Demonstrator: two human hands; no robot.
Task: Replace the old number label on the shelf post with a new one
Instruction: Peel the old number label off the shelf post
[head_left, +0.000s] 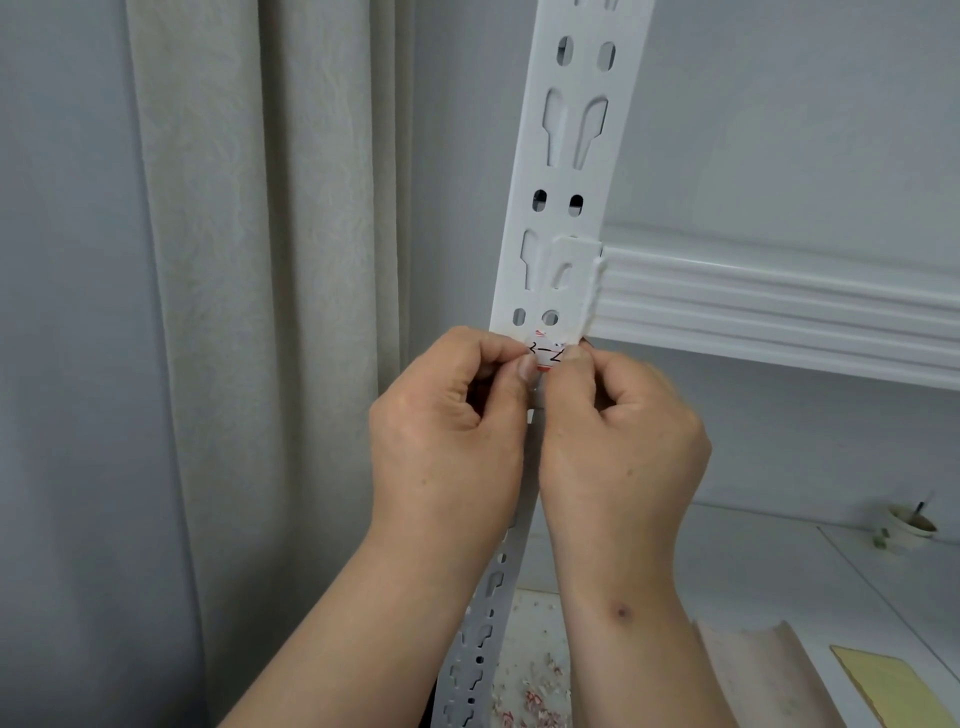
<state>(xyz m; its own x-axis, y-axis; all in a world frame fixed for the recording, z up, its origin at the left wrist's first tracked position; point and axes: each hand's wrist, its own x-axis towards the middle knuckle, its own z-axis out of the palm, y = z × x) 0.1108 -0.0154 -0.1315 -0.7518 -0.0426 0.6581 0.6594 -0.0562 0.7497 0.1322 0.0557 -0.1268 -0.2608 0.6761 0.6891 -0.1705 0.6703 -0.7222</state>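
Perhaps home: curtain (249, 312) (shelving (566, 156))

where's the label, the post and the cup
label (545, 356), head view, on the handwritten middle between the thumbs
post (571, 171), head view, on the bare strip between the slots
cup (910, 530), head view, on its rim, lower shelf at far right

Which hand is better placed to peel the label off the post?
Probably the left hand: its thumbnail lies on the small white number label on the white metal shelf post; the right hand pinches the other edge.
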